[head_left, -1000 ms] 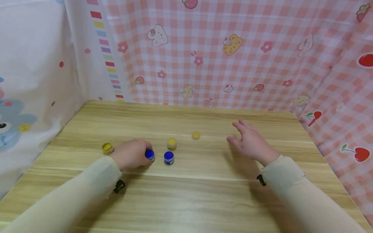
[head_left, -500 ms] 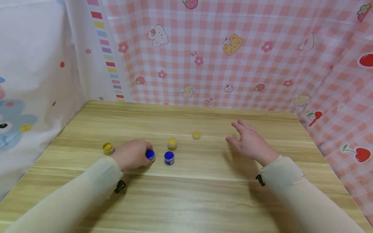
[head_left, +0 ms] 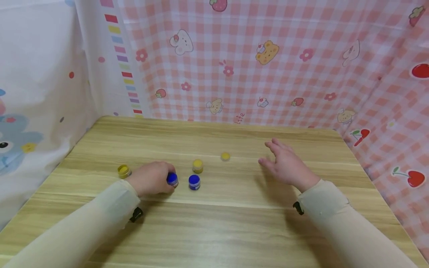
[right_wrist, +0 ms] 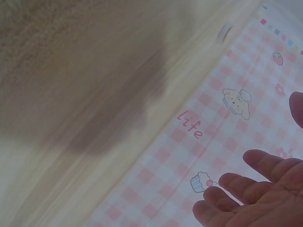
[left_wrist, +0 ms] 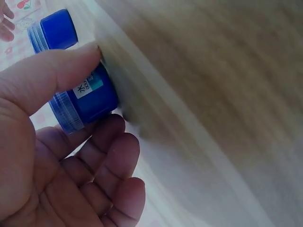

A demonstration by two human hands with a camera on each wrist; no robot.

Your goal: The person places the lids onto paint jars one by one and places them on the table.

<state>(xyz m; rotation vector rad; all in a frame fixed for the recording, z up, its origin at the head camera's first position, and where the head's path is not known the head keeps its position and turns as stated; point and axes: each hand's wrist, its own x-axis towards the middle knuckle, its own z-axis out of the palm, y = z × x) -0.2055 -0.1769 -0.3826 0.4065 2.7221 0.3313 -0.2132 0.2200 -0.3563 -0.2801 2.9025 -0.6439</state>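
Note:
My left hand (head_left: pixel 151 178) grips a small blue jar (head_left: pixel 172 179) between thumb and fingers, low at the table. In the left wrist view the thumb lies across the gripped jar (left_wrist: pixel 97 97), which has a clear lid and a label; another blue jar (left_wrist: pixel 60 29) shows past it. To its right in the head view stands the second blue jar (head_left: pixel 194 182), with a yellow jar (head_left: pixel 198 166) just behind. My right hand (head_left: pixel 289 165) hovers at the right with fingers spread, holding nothing; its fingers also show in the right wrist view.
A yellow jar (head_left: pixel 124 171), seemingly uncovered, stands left of my left hand. Farther right lies a small flat yellow piece (head_left: pixel 225 156), nearer the middle of the wooden table (head_left: pixel 214 230). A pink checked cloth (head_left: pixel 234 85) hangs along the back and right.
My right hand has shifted very slightly left. The left hand keeps its grip on the blue jar, and the jars stay in place.

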